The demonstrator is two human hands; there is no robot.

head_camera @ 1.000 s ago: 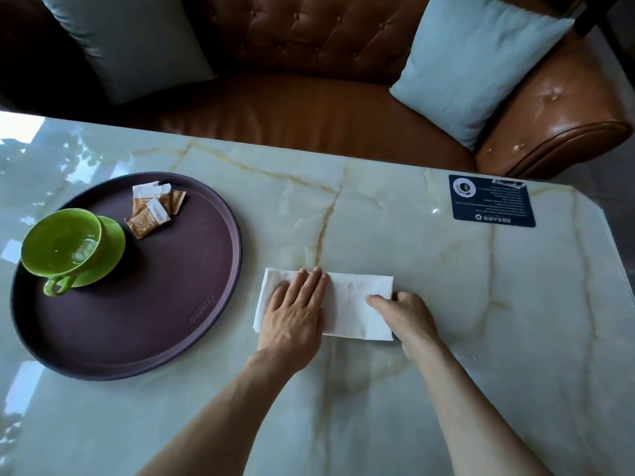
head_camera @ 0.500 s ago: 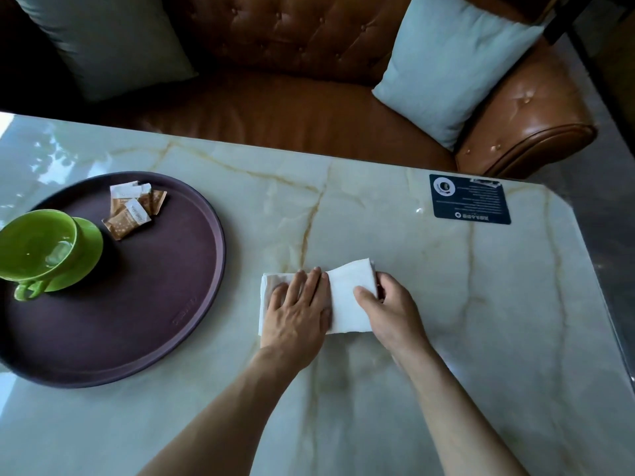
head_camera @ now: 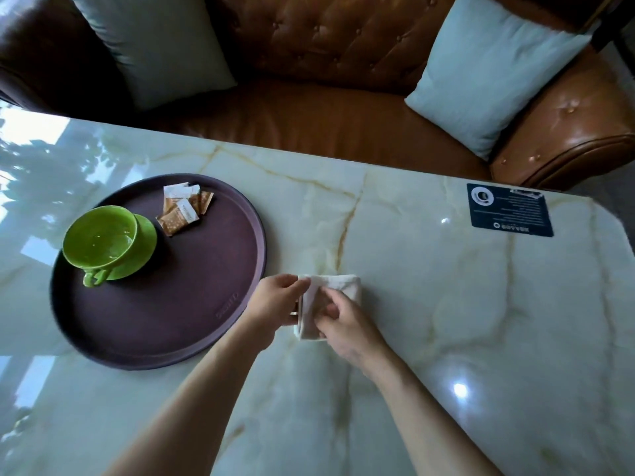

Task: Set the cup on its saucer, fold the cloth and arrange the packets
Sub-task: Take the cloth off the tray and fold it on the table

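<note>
A white cloth [head_camera: 340, 286], folded into a small square, lies on the marble table just right of the tray. My left hand [head_camera: 275, 304] pinches its left edge and lifts that edge off the table. My right hand [head_camera: 343, 324] grips the cloth from the near side and covers much of it. A green cup [head_camera: 99, 240] sits on its green saucer [head_camera: 146, 242] at the left of a round dark tray [head_camera: 192, 304]. Several brown and white packets [head_camera: 182, 207] lie in a loose pile at the back of the tray.
The marble table [head_camera: 446, 321] reaches to its rounded right corner. A dark blue card [head_camera: 508, 209] lies flat at the back right. Behind the table stands a brown leather sofa [head_camera: 326, 56] with two pale cushions [head_camera: 488, 67].
My right hand has folded the cloth's right half over to the left, so the cloth is now a small square. My left hand went from pressing flat to pinching the left edge.
</note>
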